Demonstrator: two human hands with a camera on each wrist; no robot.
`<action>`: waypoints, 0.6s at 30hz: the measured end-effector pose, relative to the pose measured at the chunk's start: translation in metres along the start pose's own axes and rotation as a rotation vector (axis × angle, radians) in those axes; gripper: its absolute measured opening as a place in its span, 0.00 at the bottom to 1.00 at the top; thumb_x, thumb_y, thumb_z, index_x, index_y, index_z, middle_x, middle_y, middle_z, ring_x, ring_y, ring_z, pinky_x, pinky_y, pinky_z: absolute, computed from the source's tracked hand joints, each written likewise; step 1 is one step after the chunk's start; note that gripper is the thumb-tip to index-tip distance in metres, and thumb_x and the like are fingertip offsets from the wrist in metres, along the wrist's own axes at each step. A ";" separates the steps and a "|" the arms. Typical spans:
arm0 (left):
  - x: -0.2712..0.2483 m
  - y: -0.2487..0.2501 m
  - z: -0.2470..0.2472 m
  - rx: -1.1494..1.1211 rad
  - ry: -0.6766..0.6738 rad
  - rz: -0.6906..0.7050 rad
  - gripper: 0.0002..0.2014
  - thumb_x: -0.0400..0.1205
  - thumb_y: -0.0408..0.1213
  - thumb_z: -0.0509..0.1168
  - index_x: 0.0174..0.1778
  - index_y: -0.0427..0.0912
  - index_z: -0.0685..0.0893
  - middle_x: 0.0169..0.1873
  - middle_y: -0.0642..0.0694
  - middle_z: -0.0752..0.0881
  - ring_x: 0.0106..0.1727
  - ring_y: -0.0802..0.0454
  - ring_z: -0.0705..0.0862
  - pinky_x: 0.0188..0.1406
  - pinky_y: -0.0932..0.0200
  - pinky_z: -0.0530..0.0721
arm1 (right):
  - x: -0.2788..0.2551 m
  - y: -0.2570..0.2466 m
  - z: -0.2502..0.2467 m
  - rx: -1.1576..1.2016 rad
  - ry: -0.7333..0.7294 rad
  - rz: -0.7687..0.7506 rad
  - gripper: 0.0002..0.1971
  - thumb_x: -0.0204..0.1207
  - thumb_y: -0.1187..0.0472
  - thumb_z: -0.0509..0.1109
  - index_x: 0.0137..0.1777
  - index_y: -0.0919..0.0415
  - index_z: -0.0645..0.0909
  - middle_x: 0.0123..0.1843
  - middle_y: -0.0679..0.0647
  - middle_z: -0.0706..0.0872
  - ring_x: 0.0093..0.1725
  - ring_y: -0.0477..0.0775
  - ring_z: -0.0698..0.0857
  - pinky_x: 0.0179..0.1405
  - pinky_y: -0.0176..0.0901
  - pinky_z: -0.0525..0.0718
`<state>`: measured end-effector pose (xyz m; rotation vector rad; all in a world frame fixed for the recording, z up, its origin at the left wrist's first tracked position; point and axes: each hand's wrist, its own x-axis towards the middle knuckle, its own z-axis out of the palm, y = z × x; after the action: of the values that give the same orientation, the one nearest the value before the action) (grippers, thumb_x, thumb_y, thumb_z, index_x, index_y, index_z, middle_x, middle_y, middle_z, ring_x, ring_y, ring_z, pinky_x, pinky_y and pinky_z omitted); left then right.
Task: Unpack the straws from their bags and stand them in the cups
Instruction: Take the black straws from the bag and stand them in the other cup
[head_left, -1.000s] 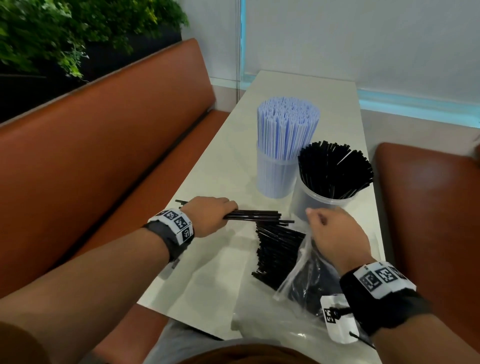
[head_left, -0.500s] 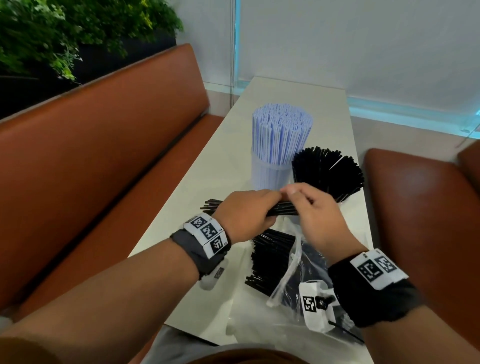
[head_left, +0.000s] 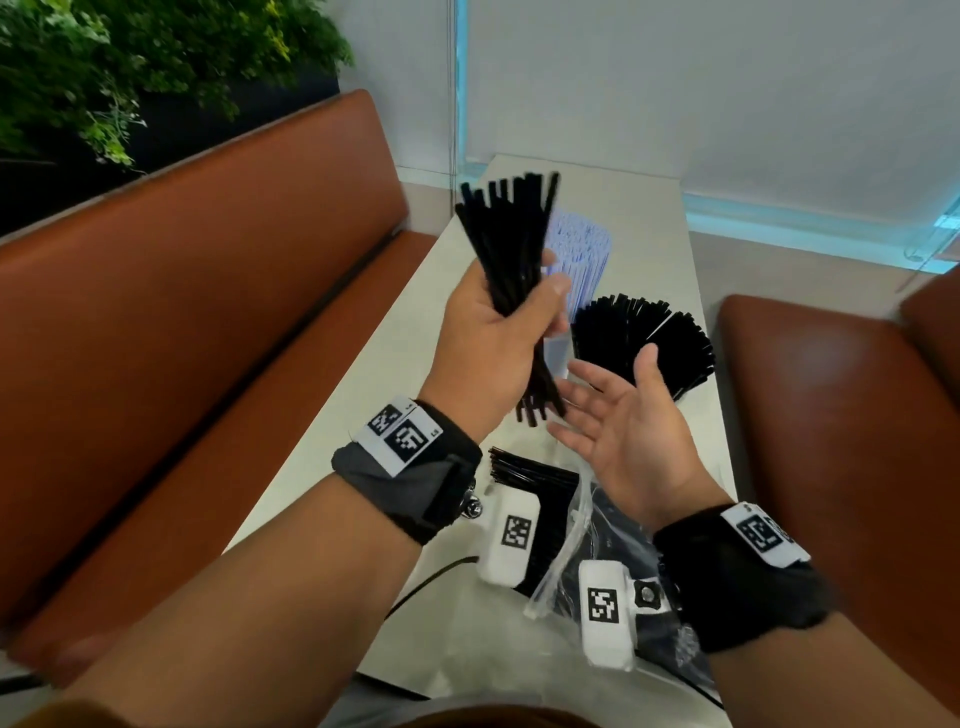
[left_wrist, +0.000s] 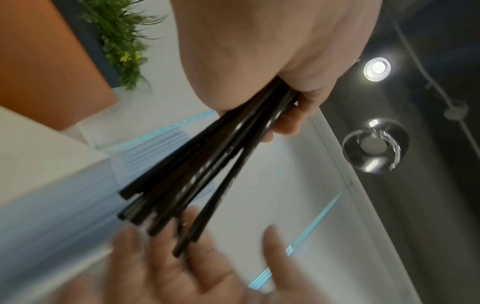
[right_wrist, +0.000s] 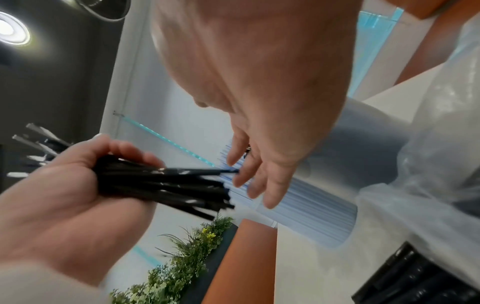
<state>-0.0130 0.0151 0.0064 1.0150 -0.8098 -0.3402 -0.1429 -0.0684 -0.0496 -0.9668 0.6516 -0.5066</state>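
My left hand (head_left: 498, 332) grips a bundle of black straws (head_left: 511, 244) upright above the table; the same bundle of black straws (left_wrist: 207, 174) (right_wrist: 166, 183) shows in both wrist views. My right hand (head_left: 618, 421) is open, palm up, just under the bundle's lower ends, its fingers (right_wrist: 249, 176) straight and beside the tips. Behind stand a cup of pale blue straws (head_left: 582, 260) and a cup of black straws (head_left: 644, 343). A clear bag (head_left: 576, 551) with more black straws (head_left: 535, 478) lies on the table (head_left: 649, 223) near my wrists.
Brown benches run along the left (head_left: 182, 322) and right (head_left: 841, 415) of the narrow table. A plant (head_left: 130, 62) stands behind the left bench. A frosted glass wall (head_left: 727, 93) closes the far end.
My left hand lifted the bundle off the table and turned it from lying flat to upright. My right hand let go of the straw ends and opened, palm up, beneath them.
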 end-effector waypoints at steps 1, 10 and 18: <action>0.004 0.001 0.002 -0.087 0.038 -0.004 0.08 0.82 0.31 0.69 0.47 0.51 0.83 0.31 0.48 0.83 0.31 0.49 0.83 0.38 0.54 0.84 | 0.001 0.000 -0.001 -0.006 0.026 0.020 0.41 0.80 0.26 0.48 0.71 0.59 0.81 0.66 0.60 0.89 0.67 0.59 0.87 0.73 0.61 0.80; 0.001 -0.017 0.028 -0.330 0.127 -0.218 0.09 0.82 0.28 0.66 0.52 0.46 0.77 0.30 0.45 0.81 0.30 0.46 0.81 0.40 0.48 0.83 | 0.002 0.000 0.004 0.262 0.007 0.044 0.37 0.88 0.37 0.49 0.73 0.71 0.78 0.67 0.68 0.87 0.67 0.64 0.87 0.70 0.62 0.82; -0.003 -0.022 0.021 -0.304 0.142 -0.337 0.10 0.86 0.24 0.62 0.54 0.45 0.75 0.30 0.46 0.80 0.29 0.48 0.79 0.36 0.52 0.84 | -0.007 -0.005 -0.001 -0.480 -0.130 -0.272 0.22 0.73 0.66 0.70 0.68 0.55 0.81 0.60 0.54 0.89 0.57 0.50 0.88 0.55 0.38 0.85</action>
<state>-0.0275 -0.0071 -0.0075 0.8756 -0.4401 -0.6515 -0.1489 -0.0670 -0.0439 -1.5432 0.5356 -0.5304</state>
